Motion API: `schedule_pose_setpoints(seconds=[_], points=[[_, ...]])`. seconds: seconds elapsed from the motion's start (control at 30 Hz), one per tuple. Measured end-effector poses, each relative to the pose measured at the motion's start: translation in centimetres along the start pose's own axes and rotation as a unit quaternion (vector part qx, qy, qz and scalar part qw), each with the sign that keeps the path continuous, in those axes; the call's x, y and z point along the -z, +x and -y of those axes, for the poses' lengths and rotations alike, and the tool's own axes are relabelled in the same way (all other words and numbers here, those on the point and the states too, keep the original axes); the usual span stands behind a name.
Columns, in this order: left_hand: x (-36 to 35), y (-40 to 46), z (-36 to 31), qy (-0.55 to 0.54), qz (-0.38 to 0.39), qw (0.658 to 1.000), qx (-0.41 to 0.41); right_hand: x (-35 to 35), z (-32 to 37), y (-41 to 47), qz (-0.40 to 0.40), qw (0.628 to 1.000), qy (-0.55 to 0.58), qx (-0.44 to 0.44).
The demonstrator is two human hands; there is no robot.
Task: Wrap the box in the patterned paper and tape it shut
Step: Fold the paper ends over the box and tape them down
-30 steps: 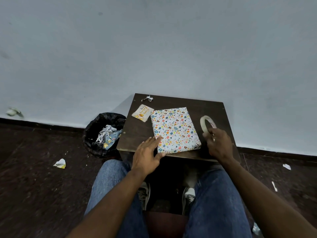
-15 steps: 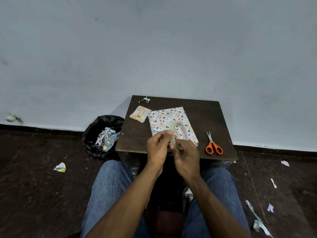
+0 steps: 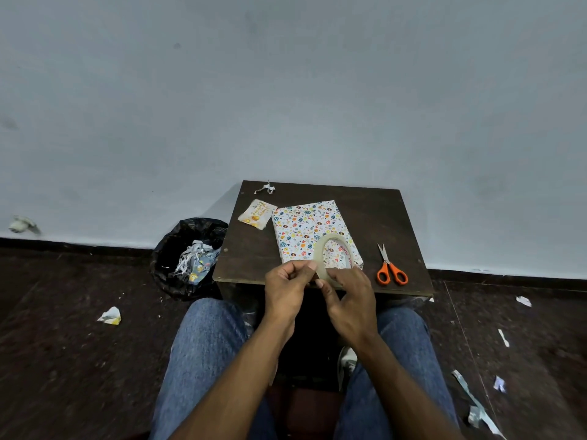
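Observation:
The box (image 3: 305, 228), wrapped in white paper with small coloured shapes, lies flat on the dark wooden table (image 3: 374, 214). A clear tape roll (image 3: 319, 254) is held upright over the box's near end. My right hand (image 3: 351, 300) grips the roll from below. My left hand (image 3: 287, 287) pinches at the roll's left rim with thumb and forefinger. Both hands hover at the table's near edge, above my knees.
Orange-handled scissors (image 3: 390, 268) lie on the table, right of the box. A gift tag (image 3: 257, 214) and a paper scrap (image 3: 266, 188) sit at the table's far left. A black bin (image 3: 187, 255) with paper shreds stands left of the table. Scraps litter the floor.
One second ago my left hand rested on the box and my right held the roll at the table's right. Both hands now hold the roll over the box's near end; the scissors are uncovered.

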State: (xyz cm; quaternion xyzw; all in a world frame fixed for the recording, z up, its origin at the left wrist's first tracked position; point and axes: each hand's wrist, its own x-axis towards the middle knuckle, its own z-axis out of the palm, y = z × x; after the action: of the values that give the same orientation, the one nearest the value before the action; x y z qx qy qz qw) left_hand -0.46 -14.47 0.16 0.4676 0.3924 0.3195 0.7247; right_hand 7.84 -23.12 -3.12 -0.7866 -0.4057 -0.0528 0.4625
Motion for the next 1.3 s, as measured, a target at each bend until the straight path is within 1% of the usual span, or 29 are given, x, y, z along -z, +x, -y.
schedule_pose_setpoints(seconds=[0.07,0.17,0.23,0.3,0.33,0.37,0.43,0.53,0.57,0.63,0.73,0.83,0.9,1.0,1.07,1.13,1.2,1.3], points=[[0.4,0.0,0.0,0.041,0.003,0.999,-0.019,0.2,-0.1,-0.2,-0.005,1.000,-0.010,0.018],[0.9,0.3,0.1,0.148,0.004,0.986,-0.081,0.3,-0.2,-0.4,-0.016,0.998,-0.028,0.048],[1.3,0.5,0.3,0.244,-0.011,0.962,-0.121,0.4,0.1,-0.6,-0.015,0.998,-0.040,0.049],[1.4,0.1,0.5,0.347,-0.035,0.924,-0.160,0.6,0.6,-0.8,0.007,0.998,-0.049,0.025],[1.4,-0.2,0.6,0.379,-0.042,0.906,-0.182,0.8,0.8,-0.9,0.024,0.999,-0.045,0.005],[1.4,-0.4,0.6,0.394,-0.043,0.894,-0.206,0.9,1.1,-1.0,0.045,0.998,-0.039,-0.023],[1.6,-0.6,0.7,0.397,-0.025,0.881,-0.256,1.2,1.5,-1.0,0.082,0.993,-0.033,-0.082],[1.9,-0.6,0.6,0.388,0.048,0.854,-0.344,1.6,1.8,-0.8,0.095,0.982,0.023,-0.164],[2.0,-0.6,0.5,0.382,0.067,0.847,-0.365,1.7,1.8,-0.7,0.092,0.978,0.055,-0.177],[2.2,-0.3,0.2,0.371,0.077,0.843,-0.383,1.9,1.8,-0.7,0.103,0.974,0.107,-0.171],[2.4,0.5,0.1,0.365,0.088,0.845,-0.381,1.8,2.0,-0.7,0.132,0.966,0.166,-0.151],[2.4,0.4,0.0,0.354,0.099,0.859,-0.356,1.5,2.3,-0.9,0.125,0.938,0.263,-0.190],[2.4,0.2,0.1,0.332,0.101,0.880,-0.324,1.5,2.7,-1.0,0.113,0.916,0.316,-0.220],[2.2,-0.5,0.5,0.240,0.106,0.934,-0.241,1.5,3.2,-1.1,0.091,0.890,0.376,-0.241],[2.0,-1.0,0.8,0.185,0.107,0.958,-0.192,1.6,3.4,-1.2,0.087,0.886,0.387,-0.241],[1.7,-1.3,1.1,0.167,0.114,0.965,-0.165,1.7,3.5,-1.2,0.091,0.886,0.388,-0.237],[1.4,-1.6,1.3,0.151,0.111,0.971,-0.149,1.8,3.5,-1.2,0.096,0.888,0.382,-0.237],[0.8,-1.9,1.1,0.116,0.068,0.980,-0.145,1.9,3.4,-1.3,0.107,0.892,0.370,-0.237]])
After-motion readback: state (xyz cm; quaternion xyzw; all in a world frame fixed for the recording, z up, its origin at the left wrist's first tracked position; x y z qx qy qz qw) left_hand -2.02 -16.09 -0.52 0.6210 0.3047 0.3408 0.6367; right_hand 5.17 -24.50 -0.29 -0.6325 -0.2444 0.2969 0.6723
